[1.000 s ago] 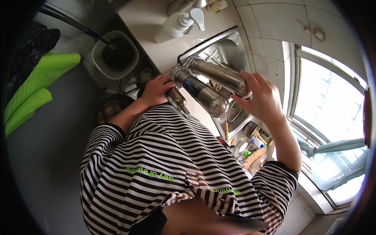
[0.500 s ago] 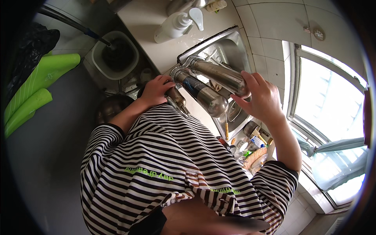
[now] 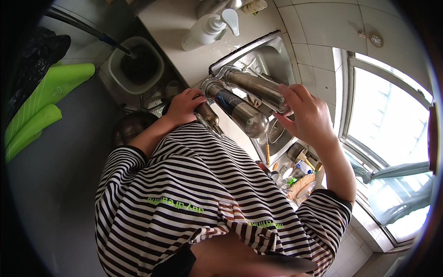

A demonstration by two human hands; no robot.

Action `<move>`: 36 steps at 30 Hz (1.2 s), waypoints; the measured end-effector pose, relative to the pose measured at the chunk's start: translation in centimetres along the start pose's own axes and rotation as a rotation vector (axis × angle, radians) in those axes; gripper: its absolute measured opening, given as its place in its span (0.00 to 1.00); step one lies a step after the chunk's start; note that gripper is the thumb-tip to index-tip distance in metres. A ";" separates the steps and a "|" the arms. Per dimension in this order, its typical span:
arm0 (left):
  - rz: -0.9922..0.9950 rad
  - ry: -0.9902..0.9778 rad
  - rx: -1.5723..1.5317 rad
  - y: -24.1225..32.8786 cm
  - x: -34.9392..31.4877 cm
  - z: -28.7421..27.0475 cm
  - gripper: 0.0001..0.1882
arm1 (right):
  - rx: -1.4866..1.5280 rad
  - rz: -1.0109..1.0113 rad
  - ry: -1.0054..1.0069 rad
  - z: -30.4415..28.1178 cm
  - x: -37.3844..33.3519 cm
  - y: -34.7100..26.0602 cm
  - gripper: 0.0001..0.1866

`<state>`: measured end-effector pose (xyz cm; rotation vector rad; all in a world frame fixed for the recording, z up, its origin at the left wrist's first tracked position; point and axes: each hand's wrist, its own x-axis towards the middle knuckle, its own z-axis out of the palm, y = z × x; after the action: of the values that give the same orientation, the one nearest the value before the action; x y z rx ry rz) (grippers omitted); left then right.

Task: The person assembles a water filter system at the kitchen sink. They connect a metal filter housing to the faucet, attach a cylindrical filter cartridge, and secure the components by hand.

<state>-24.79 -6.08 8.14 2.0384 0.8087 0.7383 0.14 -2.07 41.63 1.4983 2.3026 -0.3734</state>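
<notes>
A tap-side water filter, judging by its shape, has shiny steel cylinders (image 3: 237, 108) side by side, joined by rounded fittings at their far ends. It slants over the near side of the steel sink (image 3: 284, 51). My left hand (image 3: 184, 105) is closed round the short, darker cylinder (image 3: 208, 113) at the left, close to my striped shirt. The thumb and fingers of my right hand (image 3: 309, 113) grip the rounded near end of the right cylinder (image 3: 256, 87). The middle cylinder, with a dark blue label, is untouched. My right fingertips partly hide the end they hold.
A white pump bottle (image 3: 210, 30) stands on the counter (image 3: 161, 23) beyond the sink. Utensils and small kitchen items (image 3: 297, 177) crowd the sink's right end. A bucket with a mop (image 3: 134, 69) sits at the left. The window (image 3: 387, 115) is on the right.
My right fingers have shifted slightly left on the right cylinder's near end, which has moved a little with them. My left hand looks unchanged.
</notes>
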 end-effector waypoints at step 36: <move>-0.015 0.013 -0.017 0.8 0.3 -0.5 0.28 | -0.041 -0.058 0.112 -0.4 -0.3 0.3 0.34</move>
<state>-24.74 -6.06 9.12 2.0123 0.8219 0.7486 0.42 -2.03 42.08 1.4695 2.4293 -0.2627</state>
